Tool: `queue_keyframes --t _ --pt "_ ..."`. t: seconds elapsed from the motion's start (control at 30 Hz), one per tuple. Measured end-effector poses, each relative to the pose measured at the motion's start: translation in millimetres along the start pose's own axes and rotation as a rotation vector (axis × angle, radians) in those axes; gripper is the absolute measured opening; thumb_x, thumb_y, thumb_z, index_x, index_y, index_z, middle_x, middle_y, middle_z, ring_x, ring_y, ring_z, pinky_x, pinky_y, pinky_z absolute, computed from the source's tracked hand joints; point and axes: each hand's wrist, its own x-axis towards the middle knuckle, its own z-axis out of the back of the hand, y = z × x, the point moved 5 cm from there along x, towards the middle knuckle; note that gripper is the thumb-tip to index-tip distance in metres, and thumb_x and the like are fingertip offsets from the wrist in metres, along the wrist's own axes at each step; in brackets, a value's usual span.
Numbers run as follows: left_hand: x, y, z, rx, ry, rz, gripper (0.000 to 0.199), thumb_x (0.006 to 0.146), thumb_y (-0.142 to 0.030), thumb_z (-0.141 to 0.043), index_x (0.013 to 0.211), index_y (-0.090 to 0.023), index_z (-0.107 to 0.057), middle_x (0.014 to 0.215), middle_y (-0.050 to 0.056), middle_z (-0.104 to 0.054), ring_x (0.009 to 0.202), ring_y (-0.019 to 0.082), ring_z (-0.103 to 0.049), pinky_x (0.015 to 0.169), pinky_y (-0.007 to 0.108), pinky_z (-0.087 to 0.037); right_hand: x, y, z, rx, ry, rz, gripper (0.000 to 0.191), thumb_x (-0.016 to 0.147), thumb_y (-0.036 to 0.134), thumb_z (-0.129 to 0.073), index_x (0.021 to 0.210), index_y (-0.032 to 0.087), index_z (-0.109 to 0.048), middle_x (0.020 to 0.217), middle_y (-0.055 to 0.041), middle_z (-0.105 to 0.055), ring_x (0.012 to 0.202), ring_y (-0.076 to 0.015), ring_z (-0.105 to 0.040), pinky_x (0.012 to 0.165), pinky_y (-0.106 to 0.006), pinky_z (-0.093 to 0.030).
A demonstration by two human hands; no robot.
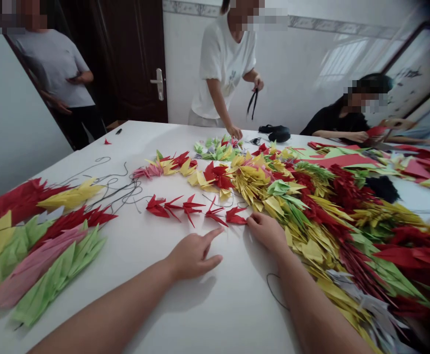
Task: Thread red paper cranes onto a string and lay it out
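Several folded red paper cranes lie in a loose row on the white table, among them a middle crane (192, 207) and the rightmost crane (235, 215). My right hand (267, 232) is closed at the right end of this row, its fingertips pinching the rightmost crane by its edge. Just below the row hovers my left hand (195, 254), holding nothing, with index finger and thumb stretched apart and the other fingers curled. A dense heap of yellow paper cranes (254, 182) lies right beyond my right hand.
Bundled crane strings, including a green bundle (62, 273), lie at left with loose dark cords (117, 189). Red paper sheets (342, 160) spread at back right. Across the table, a person in white (226, 69) reaches into cranes; a seated person (338, 120) handles red paper. Another stands left.
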Motion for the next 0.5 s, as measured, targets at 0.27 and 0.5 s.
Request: queue_keyframes --t 0.27,0.5 --pt "-21 35 18.4 -0.627 -0.357 0.212 0.041 0.083 -0.046 -0.041 0.099 -0.013 -0.06 0.05 -0.007 -0.026 0.044 0.006 -0.023 0.043 0.019 -0.02 4 -9 -12 0.041 0.032 0.062 0.032 0.075 0.042 -0.033 0.071 0.02 -0.054 0.07 -0.003 -0.062 0.068 -0.0168 -0.055 0.056 -0.024 -0.032" --pt "-19 33 16.3 -0.693 -0.232 0.172 0.055 0.081 -0.055 -0.036 0.078 -0.008 -0.064 0.044 -0.005 -0.027 0.04 0.005 -0.023 0.04 0.019 -0.018 8 -19 -20 0.136 0.073 0.048 0.043 0.071 0.057 -0.031 0.07 0.022 -0.057 0.067 -0.002 -0.064 0.065 -0.0185 -0.059 0.055 -0.026 -0.04"
